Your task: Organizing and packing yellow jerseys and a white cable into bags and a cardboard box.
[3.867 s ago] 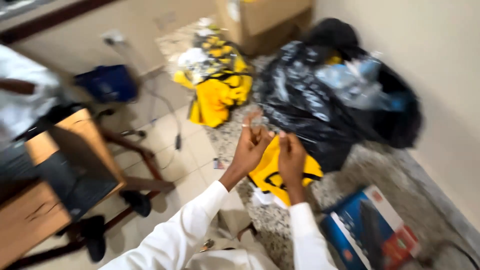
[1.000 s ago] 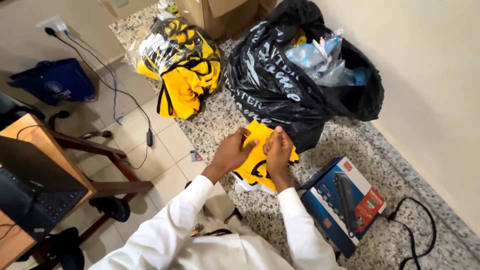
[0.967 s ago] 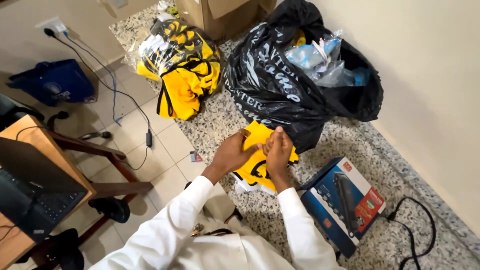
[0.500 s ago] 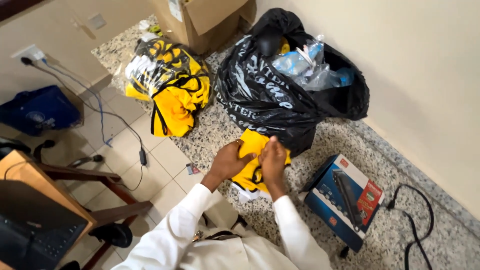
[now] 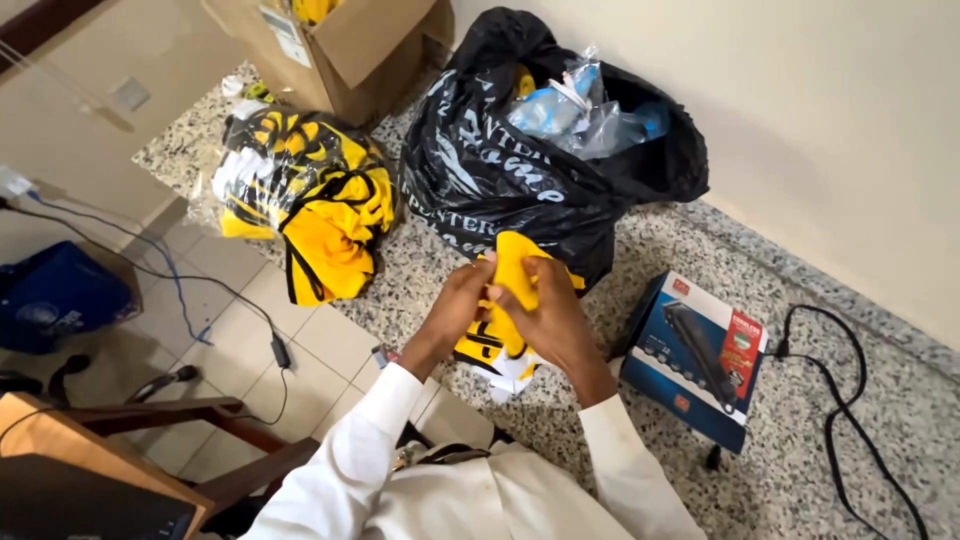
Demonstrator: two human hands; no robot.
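Since a moment ago my view has swung toward the wall and the yellow cloth [image 5: 512, 290] has risen between my hands, its top edge now folded up over my fingers instead of lying flatter below them. In the head view, my left hand [image 5: 455, 310] pinches the cloth's left side and my right hand [image 5: 550, 318] wraps its right side, both closed on the fabric, thumbs pressed into the fold. The cloth hangs above the speckled stone floor [image 5: 640, 420], just in front of the black bag [image 5: 500, 180] stuffed with clear plastic. It looks light, soft and limp, likely to slump wherever it goes unsupported, so I judge the edges and corners the best places for my grip. A heap of yellow and black clothes [image 5: 300, 200] lies to the left, a cardboard box [image 5: 340, 45] behind it, and a blue box [image 5: 695, 355] sits on the floor near my right hand.
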